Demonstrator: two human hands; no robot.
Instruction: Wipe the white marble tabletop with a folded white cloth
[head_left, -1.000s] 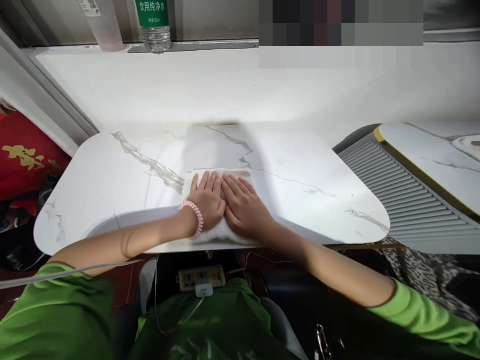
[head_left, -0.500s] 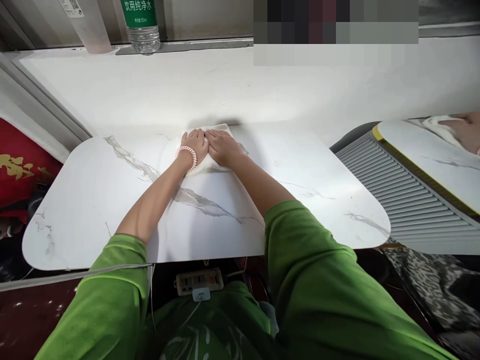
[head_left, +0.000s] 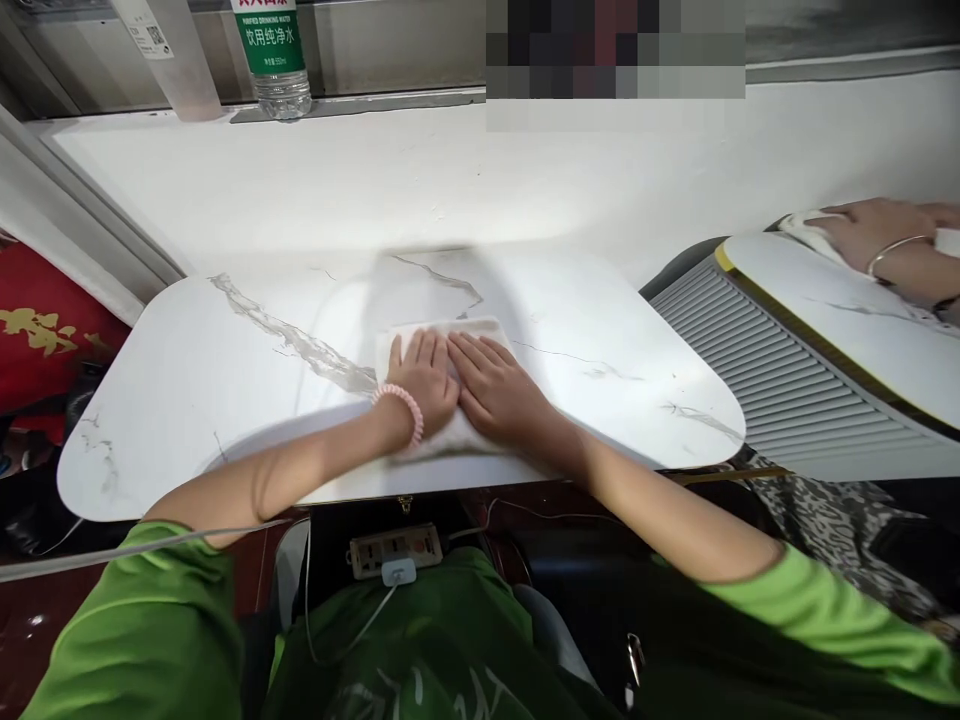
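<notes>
A folded white cloth (head_left: 480, 328) lies on the white marble-patterned table (head_left: 187, 400), near its front edge. My left hand (head_left: 426, 378) rests flat on the cloth, fingers stretched out, with a pink coiled band (head_left: 405, 402) round the wrist. Beside it, touching or nearly touching, my right hand (head_left: 491, 385) also presses flat on the cloth with its fingers extended. Both hands are open and cover the cloth's middle. A grey-brown vein runs across the tabletop to the left of the cloth.
On the sill stand a water bottle with a green label (head_left: 274, 45) and a frosted bottle (head_left: 187, 75). At right, another person's hand (head_left: 874, 235) is on a white cloth on a second table (head_left: 825, 330). A power strip (head_left: 367, 555) sits below the table edge; a cable crosses at left.
Both hands and the cloth have come from the table's back edge toward me and slightly right. My elbows are now bent outward. The other person's hand has come further into view.
</notes>
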